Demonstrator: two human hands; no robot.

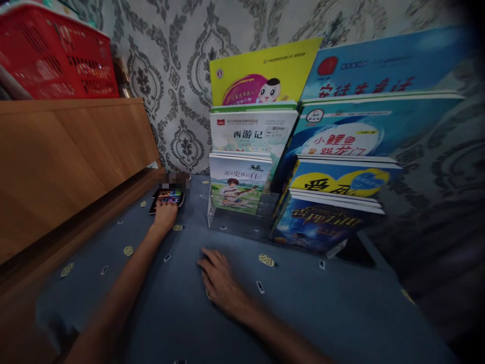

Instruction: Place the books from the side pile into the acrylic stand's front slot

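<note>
At the far left end of the table, my left hand (pixel 165 214) reaches out with its fingers on a small dark book (pixel 178 196) that has a colourful picture on its cover. The fingers bend against the cover, and my thumb is hidden. A blurred patch covers what lies just behind this book. My right hand (pixel 220 278) lies palm down on the blue tablecloth (pixel 235 323), fingers apart and holding nothing. In front of it stands a clear tiered rack (pixel 238 222) filled with upright children's books, among them a book with a guitar player (pixel 237 187).
A wooden cabinet (pixel 76 162) borders the table on the left, with a red plastic basket (pixel 64 55) on top. Taller books, such as a yellow one (pixel 265 65), lean near the patterned wall (pixel 182 76). A flat black object (pixel 354 253) lies right of the rack.
</note>
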